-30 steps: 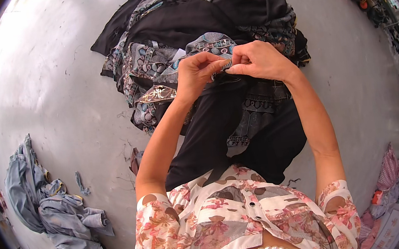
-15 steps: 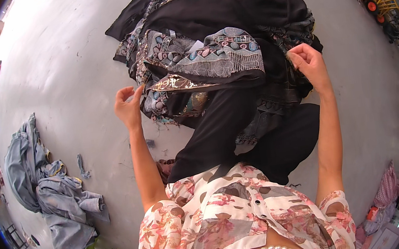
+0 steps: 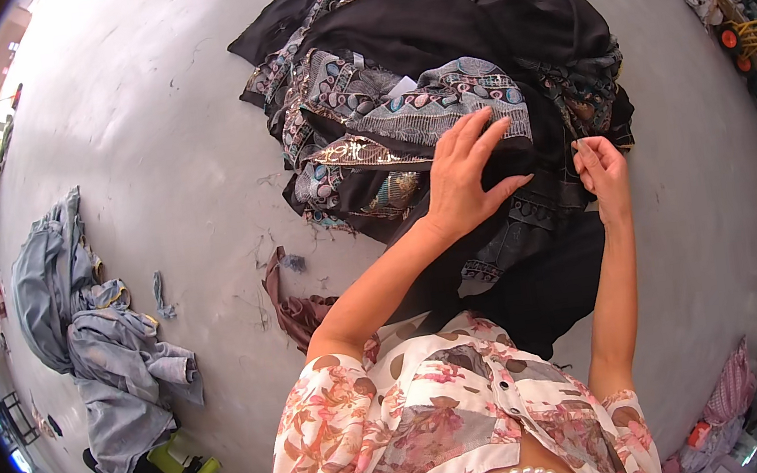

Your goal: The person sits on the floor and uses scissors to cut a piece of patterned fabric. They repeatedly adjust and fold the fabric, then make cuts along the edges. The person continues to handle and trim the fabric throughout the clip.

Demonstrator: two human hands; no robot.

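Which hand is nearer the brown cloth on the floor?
Left: the left hand is beyond the brown cloth and to its right; the right hand is much farther right.

On the grey floor (image 3: pixel 174 186) before me lies a wide heap of black and patterned cloth (image 3: pixel 429 32), with a brown cloth (image 3: pixel 300 314) nearer me on its left, and, farther left, crumpled pale-blue garments (image 3: pixel 42 301) with a small blue scrap (image 3: pixel 159 296) just to their right.

On rounded black cloth heap (image 3: pixel 448 29): grey bands, blue and pink ovals, gold scrollwork. On crumpled pale-blue denim pile (image 3: pixel 94 342): yellow edging. On white cloth blouse (image 3: pixel 357 442): pink-brown florals.
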